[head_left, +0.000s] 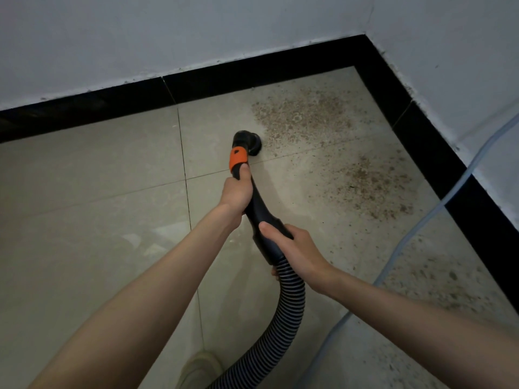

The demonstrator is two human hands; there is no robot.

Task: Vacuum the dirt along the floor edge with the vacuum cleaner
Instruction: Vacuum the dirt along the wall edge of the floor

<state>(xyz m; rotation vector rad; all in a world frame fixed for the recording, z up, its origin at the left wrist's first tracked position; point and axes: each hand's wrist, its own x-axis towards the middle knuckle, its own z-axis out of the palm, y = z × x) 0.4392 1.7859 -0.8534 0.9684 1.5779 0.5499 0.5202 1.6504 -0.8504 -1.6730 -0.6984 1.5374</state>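
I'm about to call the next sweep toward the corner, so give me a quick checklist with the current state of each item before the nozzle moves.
1. Grip: left hand holds the black wand just below its orange collar, right hand holds the cuff above the ribbed black hose: ok.
2. Round black brush nozzle down on the beige tile floor: ok.
3. Nozzle at the edge of the brown dirt patch: ok.
4. Dirt along the black skirting cleared: not ok.
5. Pale blue cord lying across dirt on the right: not ok.
6. Suction running: cannot tell.

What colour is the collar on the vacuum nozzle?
Orange collar, on a black nozzle; head view.
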